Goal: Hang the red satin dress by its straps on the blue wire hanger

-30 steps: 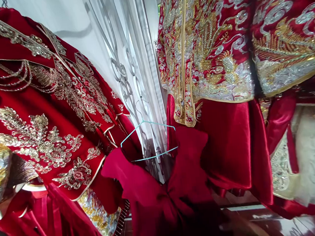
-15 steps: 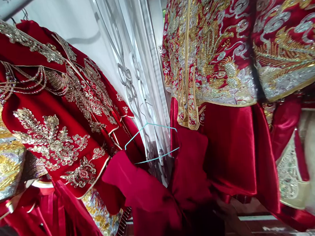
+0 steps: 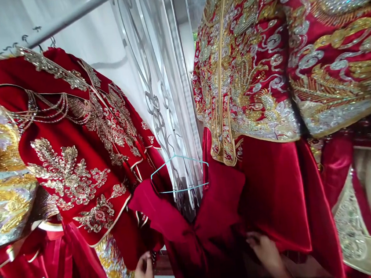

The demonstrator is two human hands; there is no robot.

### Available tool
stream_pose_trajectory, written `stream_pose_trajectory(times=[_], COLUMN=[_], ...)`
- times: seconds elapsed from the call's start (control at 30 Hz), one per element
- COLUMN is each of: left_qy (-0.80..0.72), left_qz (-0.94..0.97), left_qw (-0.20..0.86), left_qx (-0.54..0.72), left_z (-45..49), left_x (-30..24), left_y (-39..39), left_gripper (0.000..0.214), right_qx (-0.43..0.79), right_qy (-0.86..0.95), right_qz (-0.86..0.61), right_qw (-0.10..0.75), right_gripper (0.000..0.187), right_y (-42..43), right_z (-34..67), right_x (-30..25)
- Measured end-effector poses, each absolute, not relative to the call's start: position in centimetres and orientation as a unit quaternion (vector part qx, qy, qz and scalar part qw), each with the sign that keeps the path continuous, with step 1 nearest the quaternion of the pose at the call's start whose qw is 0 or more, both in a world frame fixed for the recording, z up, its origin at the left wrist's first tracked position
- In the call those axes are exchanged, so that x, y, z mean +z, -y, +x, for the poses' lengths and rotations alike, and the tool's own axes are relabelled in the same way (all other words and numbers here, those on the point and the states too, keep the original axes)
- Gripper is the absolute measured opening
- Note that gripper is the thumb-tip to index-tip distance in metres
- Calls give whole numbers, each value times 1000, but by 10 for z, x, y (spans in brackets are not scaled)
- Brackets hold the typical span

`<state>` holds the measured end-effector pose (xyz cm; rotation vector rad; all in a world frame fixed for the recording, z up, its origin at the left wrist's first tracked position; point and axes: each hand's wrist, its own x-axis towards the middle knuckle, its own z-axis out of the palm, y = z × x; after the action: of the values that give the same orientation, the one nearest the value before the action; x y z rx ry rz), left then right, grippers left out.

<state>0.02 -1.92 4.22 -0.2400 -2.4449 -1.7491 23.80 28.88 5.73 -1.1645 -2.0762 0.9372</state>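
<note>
Head view: red garment [image 3: 206, 254] hangs upright, long axis vertical; left hand [image 3: 144, 273] and right hand [image 3: 262, 249] curled (grip unclear).

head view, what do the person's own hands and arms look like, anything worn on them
The left hand and the right hand are bare, with no gloves, and have slim fingers. No sleeve or cuff shows on the visible part of the right forearm. Blur and shadow make small details such as rings hard to tell.
</note>
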Motion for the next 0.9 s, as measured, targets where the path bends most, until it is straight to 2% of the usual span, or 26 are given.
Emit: stream_pose_trajectory(times=[0.1,0.2,0.3,0.37,0.47,0.63,0.8,0.9], left_qy=[811,839,899,934,946,935,935,934], left_qz=[-155,-184,-170,-151,-150,-152,-201,-233], left_qw=[149,216,240,217,227,292,283,268], left_qx=[-544,-465,-325,-240,-176,-128,-71,-45], left_z=[2,7,12,12,8,-2,-9,-13], left_x=[146,233,277,285,280,274,277,280], left_y=[-8,-46,-81,-96,-106,-109,-106,-101], left_gripper=[48,47,53,48,35,36,25,27], right_qx=[336,250,179,142,90,66,42,35], right_qy=[765,746,788,818,841,866,879,885], right_qz=[-380,-354,-368,-395,-423,-402,-404,-406], right_qw=[397,506,461,392,325,290,251,223], right_gripper=[41,50,61,61,49,43,37,33], right_y=[-299,-297,-291,-289,-291,-293,-291,-293], right_z=[225,200,168,151,139,148,155,158], right_x=[119,195,246,261,264,262,267,271])
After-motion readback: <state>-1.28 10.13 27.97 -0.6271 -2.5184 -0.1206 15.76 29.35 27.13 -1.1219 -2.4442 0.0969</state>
